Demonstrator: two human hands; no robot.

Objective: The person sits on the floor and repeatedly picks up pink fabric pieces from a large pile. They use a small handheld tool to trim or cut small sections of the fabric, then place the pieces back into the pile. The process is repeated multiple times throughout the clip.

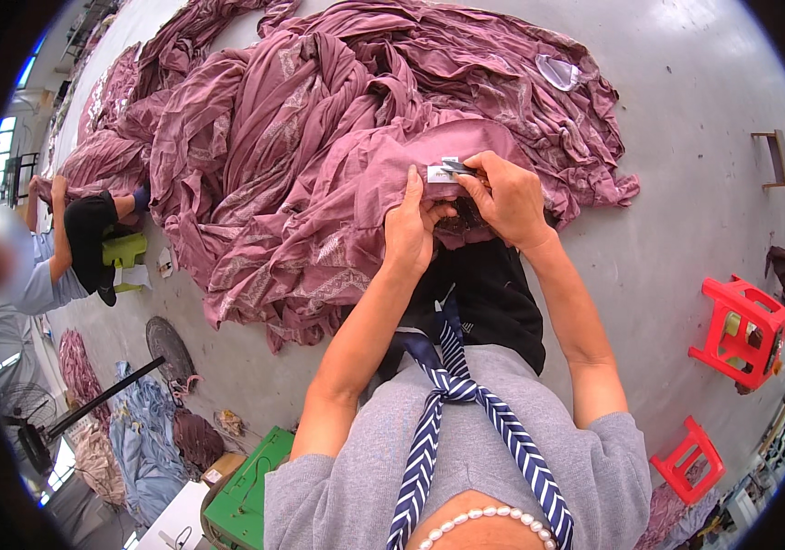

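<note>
A large heap of mauve cloth (273,174) with pale patterned bands spreads in front of me, and part of it lies over my lap. My left hand (409,231) pinches an edge of this cloth, thumb on top, beside a small white label (436,174). From the other side, my right hand (510,200) is closed on a small dark-grey metal tool that looks like thread snips (455,166). Its tip lies over the label. The fingers of my left hand are partly hidden under the cloth.
At the left another person (62,247) sits holding part of the same cloth. Red plastic stools (742,335) stand at the right. A fan (170,348), blue cloth piles (145,440) and a green box-like surface (250,486) are at the lower left.
</note>
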